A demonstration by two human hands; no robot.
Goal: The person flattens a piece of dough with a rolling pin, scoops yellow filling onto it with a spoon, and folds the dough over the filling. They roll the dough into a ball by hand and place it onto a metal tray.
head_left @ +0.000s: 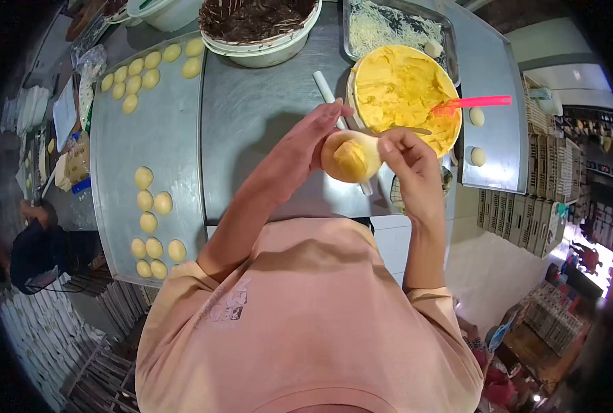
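My left hand point(310, 138) cups a round piece of dough point(350, 157) with yellow filling in its middle, above the steel table point(265, 138). My right hand point(410, 162) pinches the dough's right edge, and a thin utensil point(417, 130) sticks out from it toward the tub. Just beyond my hands stands a round tub of yellow filling point(399, 89) with a pink spatula point(475, 103) resting in it. A white stick point(324, 86) lies on the table beside the tub.
A metal tray point(113, 186) at the left holds several shaped dough balls point(151, 220). A bowl of dark chocolate filling point(258, 24) and a tray of grated cheese point(389, 24) stand at the back. Two dough balls point(477, 136) sit at the right. Another person point(34, 241) is at far left.
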